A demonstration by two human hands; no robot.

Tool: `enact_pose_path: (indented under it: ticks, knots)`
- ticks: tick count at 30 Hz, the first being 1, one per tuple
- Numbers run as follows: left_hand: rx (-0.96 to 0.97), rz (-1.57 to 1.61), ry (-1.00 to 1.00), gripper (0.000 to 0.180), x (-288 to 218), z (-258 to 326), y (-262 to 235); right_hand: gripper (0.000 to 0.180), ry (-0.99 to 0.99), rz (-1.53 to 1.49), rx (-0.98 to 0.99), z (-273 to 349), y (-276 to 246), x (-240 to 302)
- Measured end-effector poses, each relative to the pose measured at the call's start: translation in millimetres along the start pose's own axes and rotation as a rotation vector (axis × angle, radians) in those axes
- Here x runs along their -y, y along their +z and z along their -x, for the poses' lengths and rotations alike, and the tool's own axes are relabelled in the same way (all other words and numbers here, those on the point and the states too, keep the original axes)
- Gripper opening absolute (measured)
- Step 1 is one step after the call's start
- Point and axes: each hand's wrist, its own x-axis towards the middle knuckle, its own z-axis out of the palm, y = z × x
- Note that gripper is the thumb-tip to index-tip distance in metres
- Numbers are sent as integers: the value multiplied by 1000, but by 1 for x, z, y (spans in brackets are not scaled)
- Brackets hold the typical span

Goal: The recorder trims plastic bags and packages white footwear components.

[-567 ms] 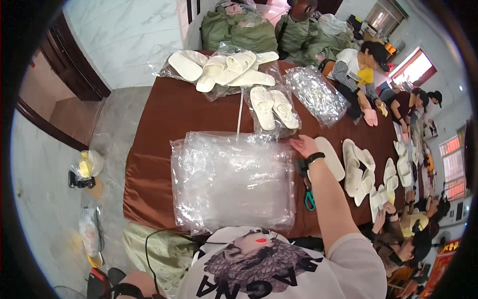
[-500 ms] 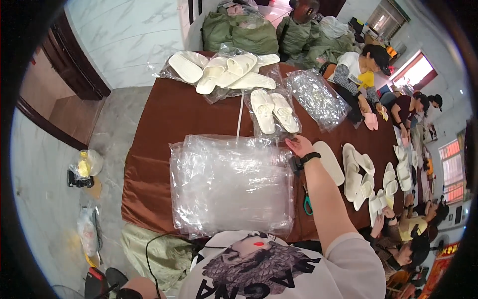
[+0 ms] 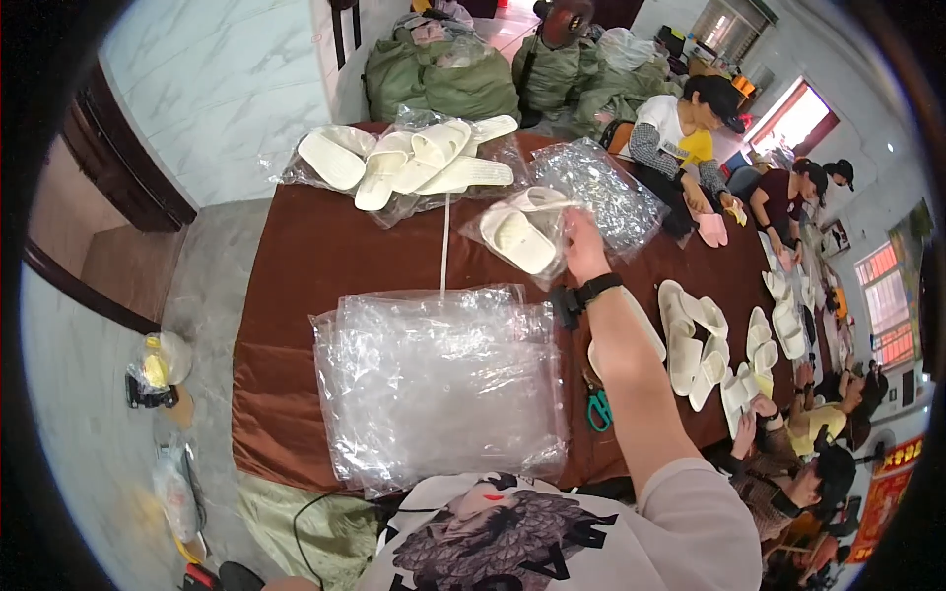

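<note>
Bagged slippers (image 3: 522, 240): R hand (image 3: 586, 248), fingers gripping R edge; L hand n/v, can't tell.

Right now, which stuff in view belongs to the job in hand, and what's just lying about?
Likely the job:
- bagged slipper pair, in the grip of the right hand
- stack of clear bags
- loose white slippers
- bagged slippers at the far edge

Seemingly lying about:
- teal-handled scissors, unused
- green sacks
- plastic bag on the floor
</note>
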Motion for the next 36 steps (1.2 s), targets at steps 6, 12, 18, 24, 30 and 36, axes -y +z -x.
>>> enact_pose_path:
  ticks: [6, 12, 18, 24, 30, 36]
  knots:
    - [-22, 202, -194, 24, 1, 36, 2, 33, -2, -365, 333, 77, 0, 66]
    - [-652, -209, -1032, 55, 108, 149, -14, 43, 89, -284, 531, 204, 31, 99]
    - [-729, 420, -1288, 53, 142, 245, 7, 19, 215, 168, 503, 263, 13, -6]
    - [-845, 79, -1545, 36, 163, 348, 25, 17, 168, 424, 303, 269, -22, -64]
    - [-930, 186, -1379, 29, 156, 328, 18, 34, 127, 358, 157, 279, -31, -58]
    - [-965, 245, -1338, 30, 159, 314, 17, 47, 372, 217, 435, 306, -21, -66]
